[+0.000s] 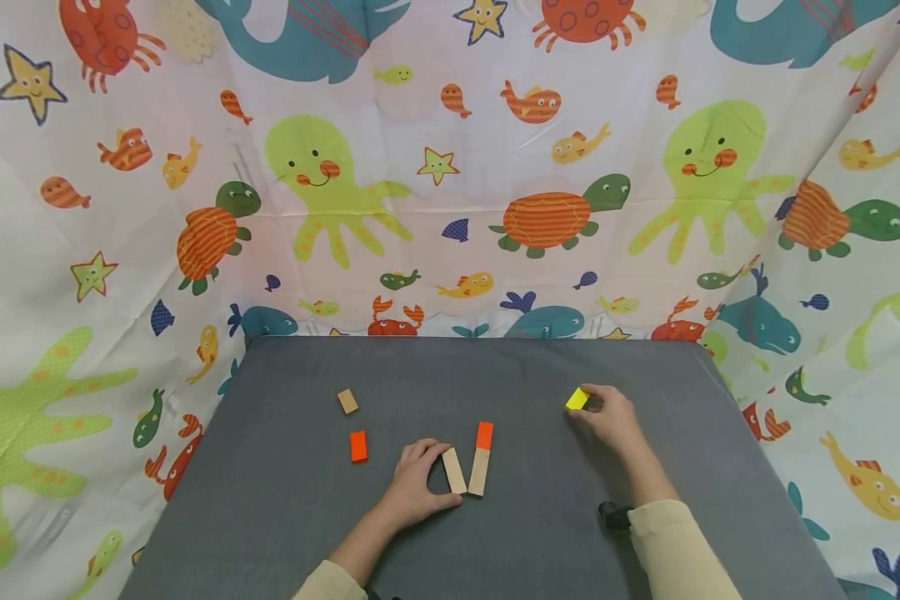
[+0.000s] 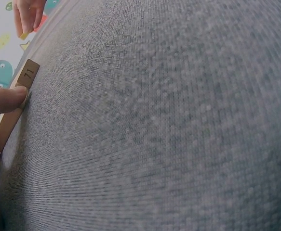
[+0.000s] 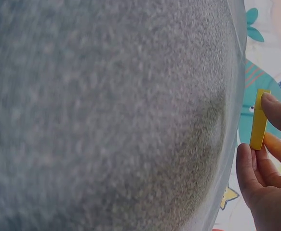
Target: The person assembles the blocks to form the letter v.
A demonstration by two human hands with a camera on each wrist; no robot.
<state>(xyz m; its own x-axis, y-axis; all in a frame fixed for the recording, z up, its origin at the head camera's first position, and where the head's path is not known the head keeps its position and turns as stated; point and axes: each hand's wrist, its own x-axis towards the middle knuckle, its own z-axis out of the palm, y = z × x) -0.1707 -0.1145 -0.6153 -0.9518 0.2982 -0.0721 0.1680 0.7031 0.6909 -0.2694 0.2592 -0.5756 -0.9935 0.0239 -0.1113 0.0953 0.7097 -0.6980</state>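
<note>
My left hand [image 1: 414,490] grips a plain wooden block [image 1: 454,472] by its two ends, thumb on the near end and fingertips on the far end. Just right of it lies a second plain block [image 1: 478,475], with a red-orange block [image 1: 484,435] lined up at its far end. In the left wrist view, a wooden face [image 2: 28,72] marked 71 shows beyond the thumb. Over at the right, my right hand [image 1: 613,419] pinches a yellow block [image 1: 577,399] between thumb and fingers. The right wrist view shows that block from its narrow side, and it appears raised off the table.
On the left of the grey cloth-covered table [image 1: 285,500] lie a small wooden block [image 1: 348,402] and another red-orange block [image 1: 358,447]. A curtain [image 1: 435,208] printed with sea animals hangs behind the table and along its sides.
</note>
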